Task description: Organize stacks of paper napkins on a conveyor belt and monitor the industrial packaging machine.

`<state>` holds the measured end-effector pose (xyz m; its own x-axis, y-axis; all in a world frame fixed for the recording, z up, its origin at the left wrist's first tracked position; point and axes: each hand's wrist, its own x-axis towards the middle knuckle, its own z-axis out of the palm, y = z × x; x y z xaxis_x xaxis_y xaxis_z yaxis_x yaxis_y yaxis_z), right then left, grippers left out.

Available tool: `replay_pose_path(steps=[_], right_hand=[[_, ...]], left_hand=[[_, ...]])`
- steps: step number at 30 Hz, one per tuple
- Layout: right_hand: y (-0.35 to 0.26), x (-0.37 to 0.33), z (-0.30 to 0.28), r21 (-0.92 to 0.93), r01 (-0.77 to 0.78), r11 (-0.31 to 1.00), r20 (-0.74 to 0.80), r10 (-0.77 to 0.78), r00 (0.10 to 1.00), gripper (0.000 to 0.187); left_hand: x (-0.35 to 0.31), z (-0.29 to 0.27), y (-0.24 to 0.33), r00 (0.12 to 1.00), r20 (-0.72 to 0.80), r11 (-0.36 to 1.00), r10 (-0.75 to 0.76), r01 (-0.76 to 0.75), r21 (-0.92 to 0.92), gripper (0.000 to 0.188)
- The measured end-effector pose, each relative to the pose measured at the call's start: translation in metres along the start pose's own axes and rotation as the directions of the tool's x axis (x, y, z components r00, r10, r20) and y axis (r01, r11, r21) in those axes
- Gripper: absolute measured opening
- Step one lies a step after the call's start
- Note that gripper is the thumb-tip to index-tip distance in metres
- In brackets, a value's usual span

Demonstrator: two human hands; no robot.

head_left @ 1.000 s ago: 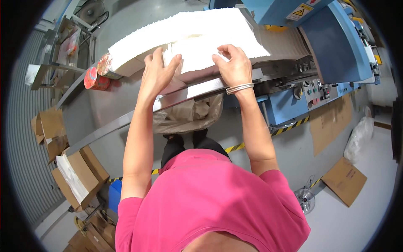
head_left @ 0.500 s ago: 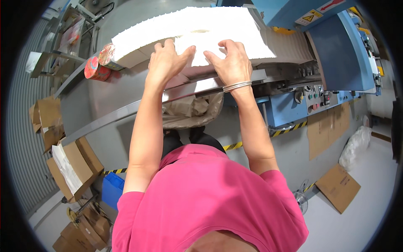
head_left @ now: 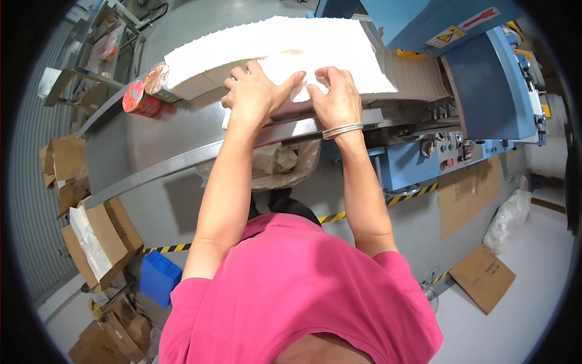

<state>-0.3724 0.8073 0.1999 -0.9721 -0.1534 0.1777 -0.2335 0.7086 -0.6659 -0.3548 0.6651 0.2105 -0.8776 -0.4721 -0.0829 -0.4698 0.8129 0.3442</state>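
A long row of bright white folded paper lies across the metal worktable, its near edge facing me. My left hand is at that near edge, fingers spread and thumb stretched to the right. A small white piece shows under its wrist. My right hand is just to the right, over the paper's near part. Its fingers are bent, with thumb and forefinger apart around the white paper's edge. The strong glare hides the separate sheets, and no firm grip shows.
Two patterned red round cans stand at the row's left end. On the right is a blue machine with a control panel. Beneath the table edge hangs a plastic-lined bin. Cardboard boxes and a blue bin are at lower left.
My left hand has moved right, closer to my right hand, its thumb now near the right thumb. A white piece now shows under my left wrist. My right hand has barely moved.
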Motion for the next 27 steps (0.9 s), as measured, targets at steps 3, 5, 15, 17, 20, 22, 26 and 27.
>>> replay_pose_path(steps=[3, 5, 15, 17, 20, 22, 26, 27], right_hand=[[0.000, 0.001, 0.000, 0.014, -0.003, 1.000, 0.012, 0.003, 1.000, 0.026], [0.001, 0.000, 0.000, 0.018, -0.003, 1.000, 0.016, 0.002, 1.000, 0.026], [-0.007, -0.002, -0.005, -0.029, -0.018, 0.999, 0.025, 0.019, 1.000, 0.018], [-0.010, -0.003, -0.007, -0.052, -0.019, 0.998, 0.031, 0.020, 0.999, 0.017], [-0.012, -0.001, -0.011, -0.124, 0.001, 0.992, 0.074, 0.009, 0.997, 0.018], [-0.012, 0.001, -0.011, -0.174, 0.008, 0.985, 0.122, 0.013, 0.992, 0.021], [-0.012, 0.002, -0.013, -0.234, 0.022, 0.972, 0.174, 0.020, 0.985, 0.023], [-0.011, 0.002, -0.013, -0.243, 0.037, 0.969, 0.174, 0.006, 0.985, 0.024]], left_hand=[[0.003, 0.000, 0.006, 0.996, 0.072, 0.998, -0.053, 0.051, 0.035, 0.108], [0.003, 0.000, 0.009, 0.995, 0.102, 0.999, -0.021, 0.016, 0.050, 0.109], [0.008, -0.002, -0.008, 0.993, 0.115, 0.998, 0.004, 0.003, -0.059, 0.091], [0.008, -0.002, -0.014, 0.997, 0.054, 0.993, 0.052, -0.046, -0.107, 0.073], [0.012, -0.008, -0.034, 0.992, 0.027, 0.960, 0.121, -0.110, -0.257, 0.062], [0.013, -0.015, -0.059, 0.995, -0.006, 0.883, 0.103, -0.094, -0.460, 0.060], [0.005, -0.027, -0.103, 0.991, -0.077, 0.507, 0.107, -0.121, -0.853, 0.047], [0.002, -0.030, -0.113, 0.987, -0.083, 0.405, 0.140, -0.133, -0.904, 0.045]])
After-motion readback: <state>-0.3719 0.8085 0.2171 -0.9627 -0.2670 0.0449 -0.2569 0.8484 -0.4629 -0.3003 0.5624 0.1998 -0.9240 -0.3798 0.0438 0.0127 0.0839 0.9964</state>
